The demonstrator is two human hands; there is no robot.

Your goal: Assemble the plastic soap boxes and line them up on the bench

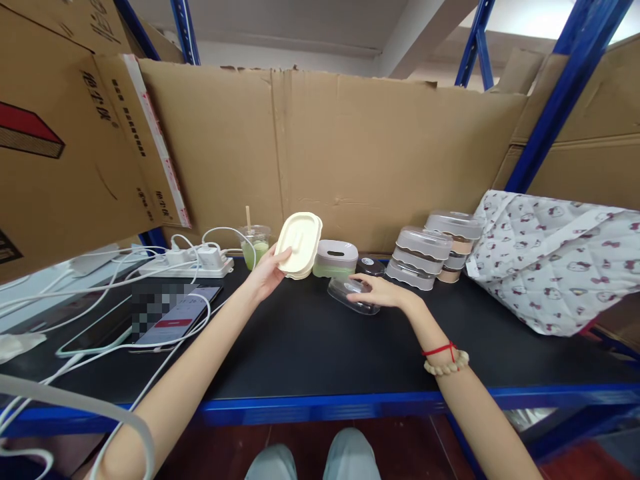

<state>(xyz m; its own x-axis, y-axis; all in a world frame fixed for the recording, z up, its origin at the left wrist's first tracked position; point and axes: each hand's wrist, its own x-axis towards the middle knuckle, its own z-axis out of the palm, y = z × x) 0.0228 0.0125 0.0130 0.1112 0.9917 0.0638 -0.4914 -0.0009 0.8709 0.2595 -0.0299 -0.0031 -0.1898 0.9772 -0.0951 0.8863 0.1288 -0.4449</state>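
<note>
Under the right hand (383, 291), grip uncertain, a clear lid (343, 291); the left hand (267, 272) clasps a cream container (304, 235).

Blk-topped, blue-edged table (310, 353) spans lower half of frame. On it, lower L: phones (194, 312); mid-L: pwr strip (220, 269), drink cup (253, 255); ctr: grey-green box (336, 265), clear lid (341, 291); R: stacked boxes (418, 257), patterned bag (555, 260).

- Your left hand (269, 272) grips a cream container (301, 241), tilted up.
- Your right hand (381, 292) curls over a clear lid (341, 294) on the black tabletop (310, 353).
- Stacked boxes (411, 259) stand rightward.
</note>
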